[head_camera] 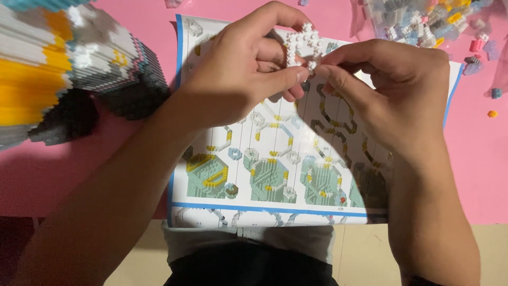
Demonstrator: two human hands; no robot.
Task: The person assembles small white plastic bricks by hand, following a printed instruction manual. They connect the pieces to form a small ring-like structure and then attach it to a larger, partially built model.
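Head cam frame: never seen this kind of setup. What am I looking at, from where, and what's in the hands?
There is no robot here. A person wears a camera on the head, so the single picture looks down over their own forearms at their work surface.

The left hand and the right hand meet near the top of the picture. Between them they hold a small white assembly of tiny building blocks; the right hand's fingertips pinch at its lower edge.

Beneath the hands lies a printed instruction sheet with step diagrams, resting on a pink mat. At upper left stands a large, partly built block model in white, yellow, grey and black. At upper right are clear bags of loose blocks, with a few stray pieces scattered on the mat.
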